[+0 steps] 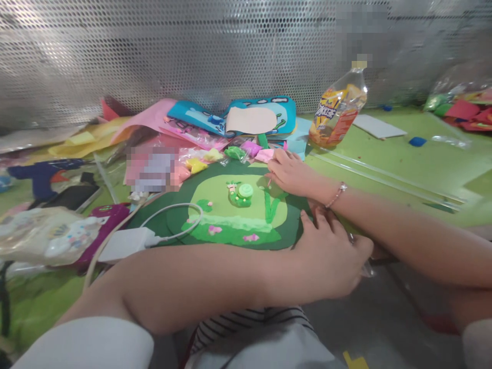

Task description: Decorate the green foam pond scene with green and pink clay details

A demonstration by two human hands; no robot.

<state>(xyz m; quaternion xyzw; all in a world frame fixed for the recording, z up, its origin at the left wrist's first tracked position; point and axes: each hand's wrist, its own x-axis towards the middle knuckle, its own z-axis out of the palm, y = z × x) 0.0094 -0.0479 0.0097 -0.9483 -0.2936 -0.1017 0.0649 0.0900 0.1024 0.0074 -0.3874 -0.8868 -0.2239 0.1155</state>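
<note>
A dark green card (154, 218) with a light green middle lies on the table, bearing a clay snail (245, 193), green clay stems (272, 207) and pink flowers (214, 229). My right hand (290, 171), a bracelet at its wrist, reaches over the card's upper right. Its bent fingertips are at a pink clay packet (264, 155), thumb and forefinger apart; contact is unclear. Below it, my left hand (326, 251) spreads its fingers at the card's lower right edge. A scrap of clear plastic (368, 269) shows beneath that palm.
Behind the card lie clay packets (234, 152) and blue decorated cards (286, 115). A plastic bottle (338, 110) with snack wrappers stands at back right, near clear sticks (392, 177). At left are a white charger (126, 243), a phone (73, 197) and a glue gun (42, 174).
</note>
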